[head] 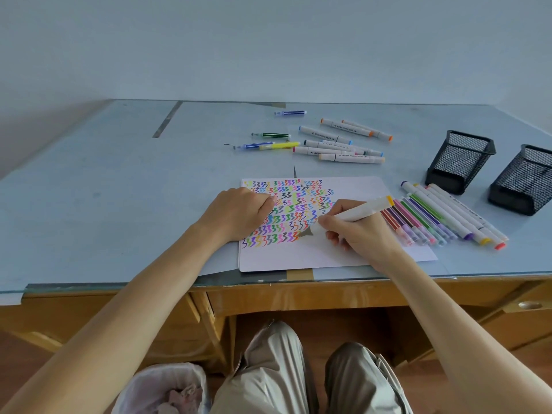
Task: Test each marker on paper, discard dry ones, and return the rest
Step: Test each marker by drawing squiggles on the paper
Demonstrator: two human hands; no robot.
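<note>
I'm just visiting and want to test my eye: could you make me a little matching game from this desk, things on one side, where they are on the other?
Things:
1. mesh pen holders
2. white marker with yellow cap
3. waste bin
4. left hand

Places:
A. on the floor, beside the person's knee
B. gripped in the right hand
C. resting on the scribbled paper
D. far right of the desk

Pairs: 1-D, 2-B, 3-A, 4-C
</note>
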